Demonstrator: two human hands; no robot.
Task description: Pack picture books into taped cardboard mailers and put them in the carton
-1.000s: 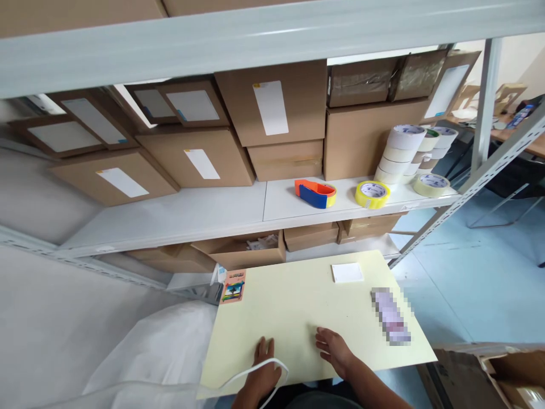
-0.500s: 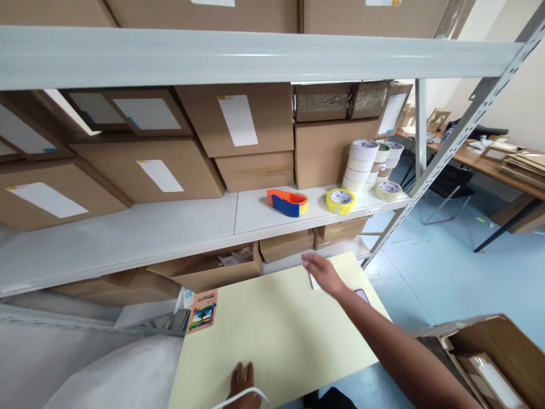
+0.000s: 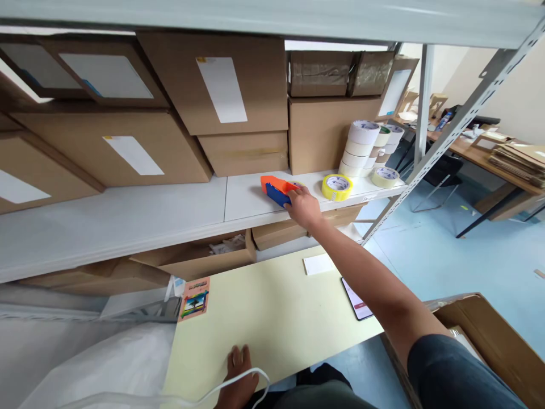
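Observation:
On the shelf, my right hand has its fingers wrapped round the end of an orange and blue tape dispenser. Part of the dispenser's tape roll is hidden behind the hand. Just right of it lies a yellow-edged roll of clear tape. My left hand lies flat at the front edge of the pale yellow table, fingers stretched out and nothing held. A white cable crosses over that hand.
Cardboard boxes fill the shelf's back, beside stacked tape rolls. On the table lie a colourful card, a white block and a phone. An open carton stands at right; a metal upright bounds the shelf.
My right hand has reached forward from above the table to the shelf and taken hold of the tape dispenser. My left hand stays on the table. The view has shifted slightly.

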